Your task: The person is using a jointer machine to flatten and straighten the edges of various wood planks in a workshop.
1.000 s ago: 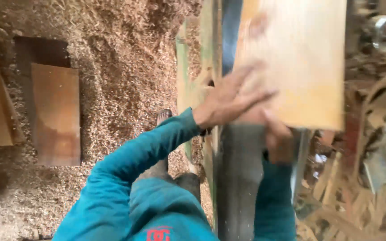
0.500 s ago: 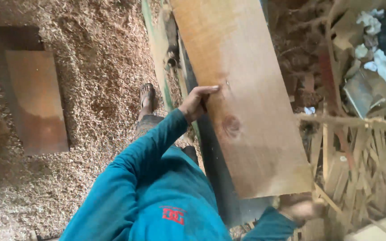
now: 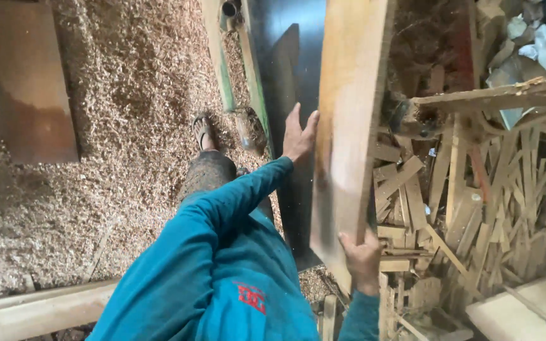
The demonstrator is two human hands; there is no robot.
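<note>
Soft, even daylight is seen throughout; the board [image 3: 349, 139] is smeared by motion blur, and far corners are dimmed.

Floor [image 3: 127, 126]: thick with sawdust.
On it: flat board [image 3: 30, 82], pale plank [image 3: 45, 309], offcut heap [image 3: 469, 208].

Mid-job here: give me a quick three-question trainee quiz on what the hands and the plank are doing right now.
1. True or false: the wooden plank lies flat on the dark machine table.
2. Which hand takes the plank's near end? A) left hand B) right hand
3. Fill in: the floor at the left is covered in ____.

Key: 1. False, it is tilted up on edge. 2. B, the right hand has its grip on the near end; the left hand presses against the plank's left edge. 3. Sawdust.
</note>
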